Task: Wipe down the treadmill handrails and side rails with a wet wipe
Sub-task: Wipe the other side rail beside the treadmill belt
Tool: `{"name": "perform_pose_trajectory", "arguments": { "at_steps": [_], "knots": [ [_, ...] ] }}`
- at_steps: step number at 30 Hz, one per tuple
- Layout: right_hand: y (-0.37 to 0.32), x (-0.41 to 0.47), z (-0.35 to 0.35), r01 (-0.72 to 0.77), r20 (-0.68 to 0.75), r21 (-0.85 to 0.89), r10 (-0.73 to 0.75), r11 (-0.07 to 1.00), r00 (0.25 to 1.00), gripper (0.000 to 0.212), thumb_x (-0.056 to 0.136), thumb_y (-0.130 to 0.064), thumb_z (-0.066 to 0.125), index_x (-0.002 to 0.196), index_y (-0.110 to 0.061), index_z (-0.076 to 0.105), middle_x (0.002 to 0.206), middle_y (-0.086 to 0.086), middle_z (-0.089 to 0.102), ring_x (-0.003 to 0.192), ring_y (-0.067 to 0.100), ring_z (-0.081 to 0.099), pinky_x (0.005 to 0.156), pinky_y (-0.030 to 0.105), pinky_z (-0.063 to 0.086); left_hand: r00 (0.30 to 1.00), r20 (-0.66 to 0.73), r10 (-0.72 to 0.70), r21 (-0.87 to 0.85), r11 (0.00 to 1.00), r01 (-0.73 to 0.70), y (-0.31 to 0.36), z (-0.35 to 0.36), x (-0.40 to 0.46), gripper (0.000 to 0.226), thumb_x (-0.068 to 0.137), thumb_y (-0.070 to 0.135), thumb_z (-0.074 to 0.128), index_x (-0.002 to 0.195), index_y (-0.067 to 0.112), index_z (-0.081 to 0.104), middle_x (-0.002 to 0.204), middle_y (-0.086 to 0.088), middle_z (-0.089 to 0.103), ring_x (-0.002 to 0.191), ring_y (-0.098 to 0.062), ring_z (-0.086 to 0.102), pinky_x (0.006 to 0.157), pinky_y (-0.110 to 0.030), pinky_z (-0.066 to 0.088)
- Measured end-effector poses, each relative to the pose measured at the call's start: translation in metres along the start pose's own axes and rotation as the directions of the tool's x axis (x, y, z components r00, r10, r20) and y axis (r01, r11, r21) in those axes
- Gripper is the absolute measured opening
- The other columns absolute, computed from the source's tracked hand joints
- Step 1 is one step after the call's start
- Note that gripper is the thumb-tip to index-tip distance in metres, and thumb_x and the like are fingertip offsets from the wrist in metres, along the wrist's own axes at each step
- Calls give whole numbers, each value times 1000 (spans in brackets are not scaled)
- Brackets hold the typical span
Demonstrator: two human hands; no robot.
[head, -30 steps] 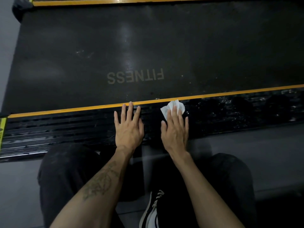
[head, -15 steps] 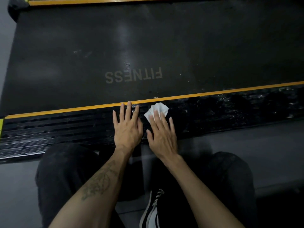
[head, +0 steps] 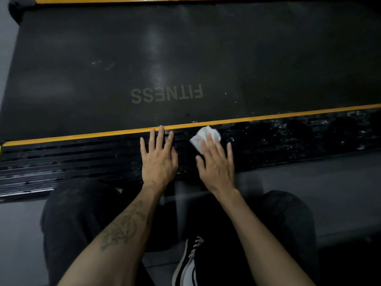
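While the right hand [head: 216,164] pressed the wet wipe [head: 203,137] flat-fingered against the side rail [head: 82,157] | left hand [head: 158,159] splayed flat beside, holding nothing | yellow edge strip [head: 268,116] at fingertips | bare rail both ways

Wipe [head: 204,138] on side rail [head: 82,159], R of L hand [head: 159,159]

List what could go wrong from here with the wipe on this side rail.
The wet wipe sits bunched under the right hand, so it may skip grooves in the ribbed side rail. The rail to the right already glistens; a damp surface could let the bracing left hand slip.
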State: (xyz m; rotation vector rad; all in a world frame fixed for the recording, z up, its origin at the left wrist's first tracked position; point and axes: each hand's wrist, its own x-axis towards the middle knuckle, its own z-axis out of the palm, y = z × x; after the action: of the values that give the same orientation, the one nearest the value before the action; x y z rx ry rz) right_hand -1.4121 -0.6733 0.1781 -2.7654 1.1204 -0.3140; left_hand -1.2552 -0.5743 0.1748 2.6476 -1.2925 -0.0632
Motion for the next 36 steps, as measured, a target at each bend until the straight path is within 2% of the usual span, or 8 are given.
{"name": "perform_pose_trajectory", "arguments": {
  "at_steps": [4,7,10,16,22,27,32,36],
  "knots": [
    [-14,4,-1,-172,-6,25,172,985,985,63,101,-44,34,154,-10,43,165,11,30,154,25,27,123,58,21,1000,6,0,-1,1000,0,0,1,0,56,104,38,33,159,25,34,170,-6,20,158,-28,9,125,-59,11],
    [-39,-12,7,-48,17,58,47,997,999,68,97,-47,40,155,-12,41,166,11,29,154,26,26,124,55,19,1000,7,-7,0,1000,7,0,1,0,56,105,38,33,159,25,34,170,-5,19,159,-27,9,126,-58,11],
    [-20,-12,7,76,30,35,-77,997,997,66,96,-44,44,156,-18,41,167,6,28,154,24,28,123,58,20,1000,2,-3,1,1000,3,0,1,-1,56,105,38,31,159,25,34,170,-5,20,159,-27,9,126,-58,10],
    [-14,0,2,-150,-18,39,151,988,988,64,102,-45,35,155,-11,42,166,12,29,154,25,25,124,57,18,1000,-9,18,-16,1000,-19,0,3,-1,58,103,40,24,158,25,36,170,-5,21,158,-27,10,126,-58,9],
    [-11,-15,5,55,-3,-1,-55,998,998,62,100,-42,40,155,-14,42,166,9,30,153,25,30,121,58,23,996,-8,84,-15,996,-84,-2,3,0,57,105,45,27,159,26,36,170,-4,19,159,-25,9,126,-58,10],
    [-9,-7,2,-102,-22,9,102,995,994,64,103,-45,34,154,-7,41,165,15,30,154,28,27,124,57,20,995,17,97,-24,995,-97,-3,2,-1,61,104,51,27,160,27,32,171,-5,16,159,-26,5,126,-58,7],
    [-16,-27,6,91,11,1,-91,996,996,64,101,-42,42,157,-13,38,167,10,27,154,26,25,123,56,20,996,13,90,-40,995,-90,-3,2,1,61,103,50,30,160,27,33,171,-5,16,159,-26,5,126,-58,6],
    [8,-6,1,-43,2,-36,43,998,999,62,102,-45,35,155,-13,42,166,10,29,154,26,27,122,60,20,991,-10,131,-42,990,-131,-2,3,-1,59,104,47,28,159,25,36,170,-5,19,159,-24,9,127,-56,8]
  ]
}}
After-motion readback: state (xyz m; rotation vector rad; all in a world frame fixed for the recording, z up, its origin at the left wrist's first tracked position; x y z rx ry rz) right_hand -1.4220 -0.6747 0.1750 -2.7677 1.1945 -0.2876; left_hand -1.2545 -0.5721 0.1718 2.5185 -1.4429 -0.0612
